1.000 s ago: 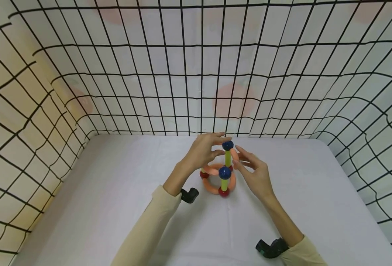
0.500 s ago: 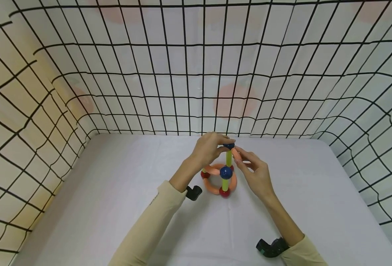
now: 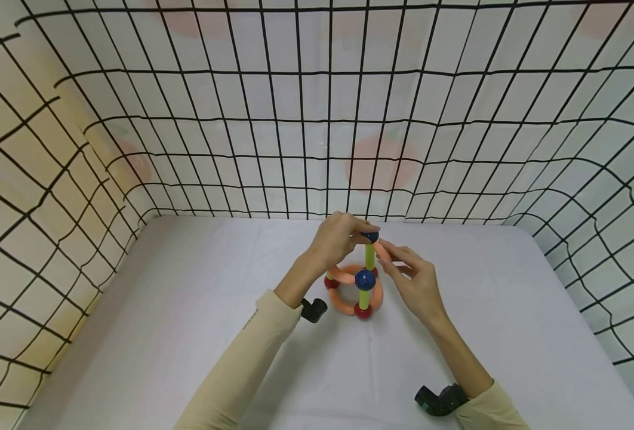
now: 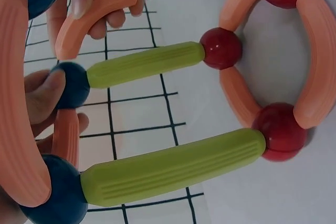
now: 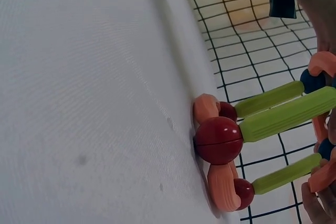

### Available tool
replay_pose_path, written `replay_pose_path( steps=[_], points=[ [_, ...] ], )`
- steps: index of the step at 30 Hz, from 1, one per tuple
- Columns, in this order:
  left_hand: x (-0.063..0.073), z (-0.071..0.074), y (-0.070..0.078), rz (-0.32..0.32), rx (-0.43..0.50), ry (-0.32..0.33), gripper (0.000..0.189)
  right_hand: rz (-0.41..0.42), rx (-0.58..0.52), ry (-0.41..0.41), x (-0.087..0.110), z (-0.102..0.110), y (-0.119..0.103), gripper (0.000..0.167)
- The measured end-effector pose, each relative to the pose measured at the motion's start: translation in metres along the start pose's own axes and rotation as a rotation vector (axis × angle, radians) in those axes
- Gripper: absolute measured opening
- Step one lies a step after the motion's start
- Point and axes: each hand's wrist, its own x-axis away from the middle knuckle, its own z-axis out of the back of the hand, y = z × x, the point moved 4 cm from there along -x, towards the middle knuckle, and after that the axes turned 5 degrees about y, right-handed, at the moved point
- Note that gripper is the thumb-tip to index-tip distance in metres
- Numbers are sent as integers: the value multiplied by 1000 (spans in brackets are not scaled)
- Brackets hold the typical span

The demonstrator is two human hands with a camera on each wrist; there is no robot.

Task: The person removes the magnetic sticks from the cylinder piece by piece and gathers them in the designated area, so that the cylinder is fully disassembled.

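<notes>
A toy frame of magnetic-looking balls and rods stands on the white table. Curved orange rods (image 3: 341,306) and red balls (image 3: 363,312) form its bottom ring, from which green rods (image 3: 370,257) rise to blue balls (image 3: 365,280). My left hand (image 3: 334,242) pinches the far blue ball (image 4: 73,86) between thumb and fingers, partly covering it in the head view. From the right, my right hand (image 3: 414,280) pinches a curved orange rod (image 4: 100,17), its end right at that ball. Other curved orange rods (image 4: 16,98) link the blue balls at the top.
The white cloth-covered table (image 3: 161,334) spreads around the frame. Black wire mesh (image 3: 274,119) rises along its back and sides, with pale sheeting behind. A black wrist camera (image 3: 440,400) sits on the right forearm and another (image 3: 314,310) on the left.
My left hand has moved slightly right and closed its fingers over the far blue ball. My right hand has tilted the curved orange rod, its end staying close to the ball.
</notes>
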Motion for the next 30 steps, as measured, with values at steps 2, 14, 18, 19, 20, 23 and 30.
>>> replay_pose_path(
  steps=[2, 14, 18, 19, 20, 23, 30],
  points=[
    [0, 1, -2, 9, 3, 1, 29, 0, 19, -7, 0, 1, 2, 41],
    [0, 0, -4, 5, 17, -4, 33, -111, 63, 191, -9, 30, 1, 40],
    [0, 0, -4, -8, 29, 2, 33, -253, 61, 271, -11, 47, 5, 37],
    [0, 0, -4, -11, 30, 4, 33, -290, 51, 286, -12, 51, 12, 37],
    [0, 0, -4, -15, 31, 6, 33, -320, 38, 294, -12, 55, 16, 37],
    [0, 0, -5, -24, 30, 11, 33, -363, 2, 314, -14, 68, 39, 38],
    [1, 0, -5, -25, 44, 15, 34, -468, 69, 382, -12, 94, 70, 41]
  ],
)
